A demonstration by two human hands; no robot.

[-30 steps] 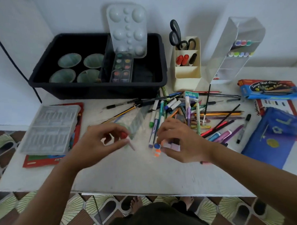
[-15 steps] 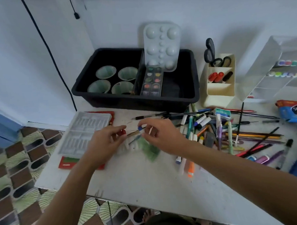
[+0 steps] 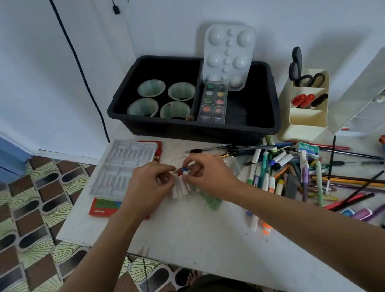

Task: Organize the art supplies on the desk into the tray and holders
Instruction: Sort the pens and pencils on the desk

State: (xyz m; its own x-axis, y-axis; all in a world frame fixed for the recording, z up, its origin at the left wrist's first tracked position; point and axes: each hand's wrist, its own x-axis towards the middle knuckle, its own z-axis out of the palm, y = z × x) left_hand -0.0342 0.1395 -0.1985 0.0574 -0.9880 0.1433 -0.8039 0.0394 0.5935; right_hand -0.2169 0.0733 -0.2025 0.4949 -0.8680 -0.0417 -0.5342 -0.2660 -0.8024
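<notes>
Pinching blurred white tubes: left hand, right hand.

My left hand and right hand meet over the white desk, both pinching a bunch of small white paint tubes with red and blue caps. A clear plastic insert lies just to their left, a heap of pens to the right, and the black tray behind.

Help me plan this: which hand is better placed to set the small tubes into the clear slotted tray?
Probably left. Both hands pinch the white tubes, but the left hand sits next to the clear slotted tray; the right hand is beyond them.
</notes>
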